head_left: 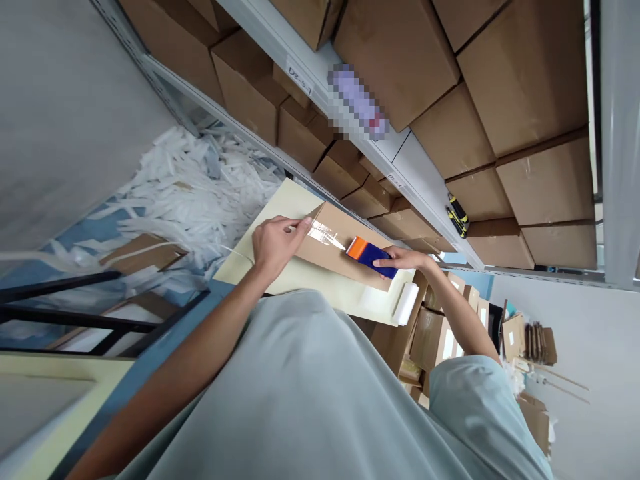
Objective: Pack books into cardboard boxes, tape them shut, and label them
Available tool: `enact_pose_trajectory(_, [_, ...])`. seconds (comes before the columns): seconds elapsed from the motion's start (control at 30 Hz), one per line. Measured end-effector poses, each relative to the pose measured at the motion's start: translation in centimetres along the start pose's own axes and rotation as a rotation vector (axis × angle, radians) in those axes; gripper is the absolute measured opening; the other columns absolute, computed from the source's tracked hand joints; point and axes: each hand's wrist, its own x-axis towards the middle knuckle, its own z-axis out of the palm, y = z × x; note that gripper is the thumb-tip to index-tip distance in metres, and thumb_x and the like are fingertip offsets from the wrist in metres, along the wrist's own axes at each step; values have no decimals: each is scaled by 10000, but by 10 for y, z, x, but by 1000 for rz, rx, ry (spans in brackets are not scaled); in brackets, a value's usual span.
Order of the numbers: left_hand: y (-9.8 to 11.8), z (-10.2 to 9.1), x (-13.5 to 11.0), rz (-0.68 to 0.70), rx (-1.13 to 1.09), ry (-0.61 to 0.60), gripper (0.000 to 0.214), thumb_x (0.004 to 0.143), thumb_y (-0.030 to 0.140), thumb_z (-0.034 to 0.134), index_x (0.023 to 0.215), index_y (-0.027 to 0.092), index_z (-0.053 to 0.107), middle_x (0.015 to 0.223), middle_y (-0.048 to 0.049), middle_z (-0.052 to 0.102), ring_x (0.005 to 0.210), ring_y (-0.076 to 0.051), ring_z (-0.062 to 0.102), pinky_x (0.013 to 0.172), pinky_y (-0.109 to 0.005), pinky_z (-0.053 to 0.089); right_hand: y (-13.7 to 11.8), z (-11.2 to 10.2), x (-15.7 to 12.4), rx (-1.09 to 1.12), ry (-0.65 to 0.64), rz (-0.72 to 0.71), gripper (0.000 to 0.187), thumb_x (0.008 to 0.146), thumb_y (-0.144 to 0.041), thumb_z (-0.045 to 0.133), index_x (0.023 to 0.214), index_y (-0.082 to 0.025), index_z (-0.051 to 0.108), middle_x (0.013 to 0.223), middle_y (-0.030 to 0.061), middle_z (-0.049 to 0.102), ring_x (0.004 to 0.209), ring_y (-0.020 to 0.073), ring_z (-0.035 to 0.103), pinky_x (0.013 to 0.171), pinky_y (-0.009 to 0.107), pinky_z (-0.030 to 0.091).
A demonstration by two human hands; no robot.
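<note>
A long brown cardboard box (345,263) lies on a pale yellow tabletop (280,200) in front of me. My left hand (277,243) grips the box's left end, its fingertips on the edge beside a strip of clear tape (325,235). In my right hand (400,260) is a blue and orange tape dispenser (373,257), held low over the top of the box. The shiny strip runs along the box between the left fingertips and the dispenser's orange end. The dispenser hides part of the box top.
A white roll (406,303) rests at the tabletop's right end. Behind stands a shelf (420,167) packed with cardboard boxes, with a yellow-black hand tool (457,215) on its ledge. White packing strips (200,180) heap up at the left, near a black metal frame (75,313).
</note>
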Motion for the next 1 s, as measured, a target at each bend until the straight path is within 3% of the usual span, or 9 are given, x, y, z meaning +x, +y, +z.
enact_pose_trajectory(0.2, [28, 14, -8, -37, -52, 38, 178, 931, 332, 820, 989, 175, 882, 937, -59, 750, 797, -211, 705, 822, -346, 549, 4, -3, 2, -79, -79, -134, 627, 915, -771, 790, 808, -156, 733, 756, 22, 776, 698, 136, 704, 706, 230, 568])
enact_pose_trajectory(0.4, [23, 14, -6, -8, 38, 16, 209, 899, 263, 840, 1036, 110, 879, 845, -40, 690, 810, -203, 666, 905, -376, 585, 20, -4, 11, 15, -125, -159, 613, 899, -725, 851, 835, -125, 748, 790, 73, 827, 725, 160, 761, 735, 251, 610])
enact_pose_trajectory(0.53, [19, 16, -9, 17, 167, 35, 247, 938, 256, 793, 1110, 102, 879, 908, -68, 752, 904, -226, 707, 996, -392, 589, 46, -16, -6, 1, -122, -234, 572, 925, -661, 863, 859, -101, 766, 879, 80, 847, 857, 187, 817, 803, 250, 635])
enact_pose_trajectory(0.6, [19, 19, -11, -5, 200, 51, 269, 944, 230, 783, 1142, 69, 868, 961, -89, 789, 941, -221, 721, 1014, -374, 585, 78, -28, -26, -18, -63, -252, 573, 912, -643, 879, 808, -93, 759, 893, 67, 847, 909, 194, 832, 826, 237, 635])
enact_pose_trajectory(0.7, [21, 24, -12, -78, 223, 78, 289, 947, 179, 779, 1167, 2, 839, 1018, -106, 819, 943, -198, 725, 1009, -351, 585, 155, -47, -64, 2, 110, -217, 682, 926, -664, 822, 606, -85, 654, 816, 37, 832, 872, 155, 835, 765, 164, 579])
enact_pose_trajectory(0.8, [27, 27, -13, -165, 235, 97, 283, 963, 146, 766, 1194, -9, 817, 1009, -67, 830, 927, -175, 714, 987, -335, 595, 251, -62, -92, 134, 323, -99, 911, 1072, -688, 295, 407, -72, 391, 716, 29, 769, 805, 78, 801, 650, 126, 427])
enact_pose_trajectory(0.87, [32, 30, -13, -204, 252, 100, 266, 975, 130, 752, 1203, 8, 813, 954, -28, 822, 920, -165, 702, 978, -335, 601, 309, -69, -97, 214, 444, -29, 841, 976, -561, -122, 360, -82, 192, 663, 27, 701, 742, 37, 756, 583, 174, 356])
enact_pose_trajectory(0.9, [35, 32, -13, -215, 269, 101, 258, 981, 125, 744, 1205, 18, 812, 921, -14, 813, 913, -163, 696, 969, -337, 604, 333, -71, -94, 247, 498, -7, 782, 923, -517, -204, 363, -88, 133, 640, 23, 674, 715, 20, 739, 567, 187, 339])
enact_pose_trajectory(1.0, [41, 36, -12, -252, 345, 109, 251, 993, 129, 717, 1207, 36, 806, 820, 10, 771, 859, -158, 667, 904, -334, 608, 379, -72, -68, 323, 617, -3, 845, 1012, -618, 17, 380, -87, 197, 630, -6, 687, 731, 14, 766, 587, 114, 340])
